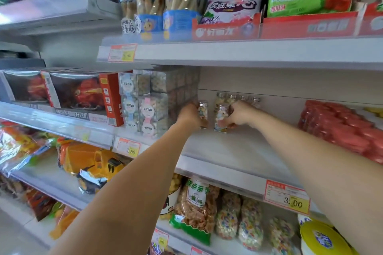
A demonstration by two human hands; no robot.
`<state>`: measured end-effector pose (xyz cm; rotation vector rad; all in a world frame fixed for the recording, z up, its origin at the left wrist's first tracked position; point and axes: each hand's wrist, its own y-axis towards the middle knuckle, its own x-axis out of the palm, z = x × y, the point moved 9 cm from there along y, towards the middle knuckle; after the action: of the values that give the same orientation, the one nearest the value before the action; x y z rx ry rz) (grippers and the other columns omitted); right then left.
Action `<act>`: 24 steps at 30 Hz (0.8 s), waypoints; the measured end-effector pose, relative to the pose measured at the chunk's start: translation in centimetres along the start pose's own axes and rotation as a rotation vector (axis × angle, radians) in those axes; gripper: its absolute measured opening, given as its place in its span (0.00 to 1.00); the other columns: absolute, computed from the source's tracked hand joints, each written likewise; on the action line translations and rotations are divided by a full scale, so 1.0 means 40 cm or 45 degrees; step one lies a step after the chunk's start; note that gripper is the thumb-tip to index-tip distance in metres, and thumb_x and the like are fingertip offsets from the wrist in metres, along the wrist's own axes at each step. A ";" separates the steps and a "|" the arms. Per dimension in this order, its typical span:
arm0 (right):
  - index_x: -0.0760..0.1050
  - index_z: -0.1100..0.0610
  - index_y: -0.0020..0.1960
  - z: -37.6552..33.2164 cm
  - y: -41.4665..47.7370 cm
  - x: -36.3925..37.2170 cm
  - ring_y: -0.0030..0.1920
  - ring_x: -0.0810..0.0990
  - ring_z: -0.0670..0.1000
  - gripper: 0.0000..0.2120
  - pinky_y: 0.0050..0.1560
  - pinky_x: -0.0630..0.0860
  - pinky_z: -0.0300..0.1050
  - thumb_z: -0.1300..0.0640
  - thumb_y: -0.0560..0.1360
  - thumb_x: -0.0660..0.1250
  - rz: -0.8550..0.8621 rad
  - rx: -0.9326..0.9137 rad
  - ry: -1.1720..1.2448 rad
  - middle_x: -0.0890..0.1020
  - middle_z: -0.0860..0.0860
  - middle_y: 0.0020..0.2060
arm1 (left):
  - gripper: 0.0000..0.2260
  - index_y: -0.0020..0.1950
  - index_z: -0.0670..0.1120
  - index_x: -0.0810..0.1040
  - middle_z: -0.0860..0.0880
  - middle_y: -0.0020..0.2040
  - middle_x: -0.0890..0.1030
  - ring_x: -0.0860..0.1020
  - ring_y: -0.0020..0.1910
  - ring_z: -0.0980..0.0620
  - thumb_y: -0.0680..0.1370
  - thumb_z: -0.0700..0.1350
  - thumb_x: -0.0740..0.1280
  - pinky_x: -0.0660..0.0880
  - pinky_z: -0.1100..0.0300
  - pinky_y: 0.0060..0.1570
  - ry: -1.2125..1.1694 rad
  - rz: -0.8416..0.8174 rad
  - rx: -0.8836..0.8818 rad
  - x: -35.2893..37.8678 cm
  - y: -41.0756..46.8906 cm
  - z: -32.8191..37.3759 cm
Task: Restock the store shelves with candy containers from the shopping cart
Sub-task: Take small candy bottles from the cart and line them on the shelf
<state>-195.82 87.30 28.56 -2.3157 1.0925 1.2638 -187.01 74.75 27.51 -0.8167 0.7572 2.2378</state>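
Both arms reach deep into the middle shelf (217, 151). My left hand (189, 115) grips a small clear candy bottle with a silver cap (202, 111), standing upright on the shelf. My right hand (241, 115) grips a second silver-capped candy bottle (220, 118) just to the right of the first; it is upright too. Behind them, several more of the same bottles (238, 98) stand in a row against the back wall. The shopping cart is out of view.
Stacked clear candy cubes (149, 99) stand left of my left hand, red toy boxes (80, 93) beyond them. Red packets (339, 126) lie at the right. Blue jars (165, 2) and snack bags fill the upper shelf; bagged snacks (228, 213) sit below.
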 end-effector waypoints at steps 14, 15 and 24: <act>0.75 0.62 0.58 0.000 0.153 0.061 0.38 0.82 0.53 0.22 0.32 0.81 0.44 0.67 0.65 0.77 -0.069 0.045 0.166 0.81 0.58 0.51 | 0.12 0.61 0.40 0.76 0.41 0.61 0.78 0.76 0.60 0.44 0.81 0.41 0.59 0.72 0.57 0.57 0.609 0.070 0.124 0.018 0.108 -0.009; 0.75 0.60 0.55 -0.002 0.164 0.063 0.44 0.82 0.56 0.21 0.29 0.81 0.44 0.68 0.65 0.77 -0.054 0.049 0.192 0.79 0.58 0.51 | 0.12 0.60 0.41 0.76 0.42 0.60 0.78 0.76 0.60 0.44 0.81 0.40 0.57 0.72 0.57 0.56 0.559 0.103 0.116 0.012 0.105 -0.014; 0.71 0.60 0.40 -0.006 0.208 0.075 0.28 0.75 0.49 0.12 0.22 0.76 0.38 0.63 0.70 0.75 -0.068 0.025 0.016 0.79 0.55 0.38 | 0.12 0.57 0.39 0.77 0.42 0.57 0.79 0.78 0.56 0.44 0.81 0.40 0.56 0.77 0.55 0.53 0.730 0.139 0.095 0.013 0.136 0.005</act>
<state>-200.79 80.11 27.12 -2.3254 1.0353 1.2156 -191.30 71.63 28.86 -1.4356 1.1606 2.0604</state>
